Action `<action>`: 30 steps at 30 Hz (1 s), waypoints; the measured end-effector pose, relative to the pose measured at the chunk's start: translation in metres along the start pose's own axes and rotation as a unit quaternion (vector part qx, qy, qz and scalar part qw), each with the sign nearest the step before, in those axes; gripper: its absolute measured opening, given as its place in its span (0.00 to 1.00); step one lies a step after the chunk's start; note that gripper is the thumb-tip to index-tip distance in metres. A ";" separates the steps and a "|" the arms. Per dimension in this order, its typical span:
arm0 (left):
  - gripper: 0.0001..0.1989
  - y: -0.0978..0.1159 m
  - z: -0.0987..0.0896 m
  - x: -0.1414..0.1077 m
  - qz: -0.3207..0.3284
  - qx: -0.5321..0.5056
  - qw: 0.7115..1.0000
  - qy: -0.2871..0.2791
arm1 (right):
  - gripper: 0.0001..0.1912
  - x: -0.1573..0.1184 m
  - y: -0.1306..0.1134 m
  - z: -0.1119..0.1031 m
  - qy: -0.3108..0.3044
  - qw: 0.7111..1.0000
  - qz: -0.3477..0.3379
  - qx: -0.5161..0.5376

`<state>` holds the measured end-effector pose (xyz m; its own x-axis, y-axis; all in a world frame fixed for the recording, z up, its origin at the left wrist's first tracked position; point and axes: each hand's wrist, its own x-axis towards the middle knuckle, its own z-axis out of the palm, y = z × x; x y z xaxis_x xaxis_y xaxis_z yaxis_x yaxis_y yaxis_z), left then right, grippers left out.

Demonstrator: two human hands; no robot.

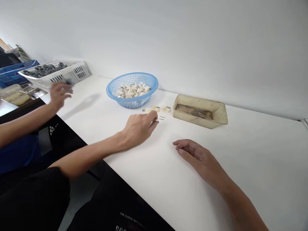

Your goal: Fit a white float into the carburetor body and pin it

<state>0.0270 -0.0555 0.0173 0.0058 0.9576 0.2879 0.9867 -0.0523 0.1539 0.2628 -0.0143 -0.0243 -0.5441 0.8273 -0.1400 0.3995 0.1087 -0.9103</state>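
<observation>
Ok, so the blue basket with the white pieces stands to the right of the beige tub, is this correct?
Not right: the head view shows the blue basket to the left of the beige tub, not to the right. It does hold the white pieces.

My bare left hand [138, 130] reaches out palm-down from my long bare left forearm [86, 157], with my left fingers [152, 119] bunched together and tipped toward 2 o'clock. My bare right hand [201, 159] sits at 4 o'clock from it, relaxed, my right fingers [183, 146] loosely curled toward 9 o'clock.
</observation>
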 end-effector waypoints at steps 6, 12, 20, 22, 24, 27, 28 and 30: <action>0.08 -0.013 -0.058 -0.094 0.047 -0.043 0.956 0.287 | 0.22 0.004 0.005 -0.001 0.002 1.000 0.004 -0.007; 0.39 -0.107 -0.073 -0.100 -0.155 0.060 0.976 0.140 | 0.18 -0.001 -0.010 0.007 0.031 0.999 0.012 -0.016; 0.41 -0.104 -0.050 -0.069 -0.165 -0.066 0.975 -0.130 | 0.17 -0.001 -0.015 0.010 0.055 0.998 0.010 -0.038; 0.40 -0.097 -0.047 -0.062 -0.157 -0.077 0.975 -0.140 | 0.17 -0.001 -0.015 0.011 0.059 0.997 0.010 -0.038; 0.37 -0.092 -0.044 -0.059 -0.146 -0.090 0.974 -0.146 | 0.17 -0.001 -0.014 0.012 0.058 0.997 0.014 -0.039; 0.39 -0.088 -0.039 -0.058 -0.146 -0.103 0.975 -0.130 | 0.17 0.000 -0.012 0.012 0.059 0.997 0.006 -0.041; 0.40 -0.088 -0.036 -0.058 -0.151 -0.106 0.975 -0.121 | 0.16 0.000 -0.012 0.012 0.058 0.998 0.002 -0.040; 0.40 -0.086 -0.030 -0.059 -0.162 -0.109 0.976 -0.102 | 0.16 0.000 -0.012 0.012 0.053 0.998 -0.001 -0.039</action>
<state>-0.0633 -0.1159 0.0152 -0.2468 0.9691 0.0010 0.8844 0.2248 0.4089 0.2489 -0.0221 -0.0181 -0.4654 0.8802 -0.0927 0.4578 0.1498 -0.8764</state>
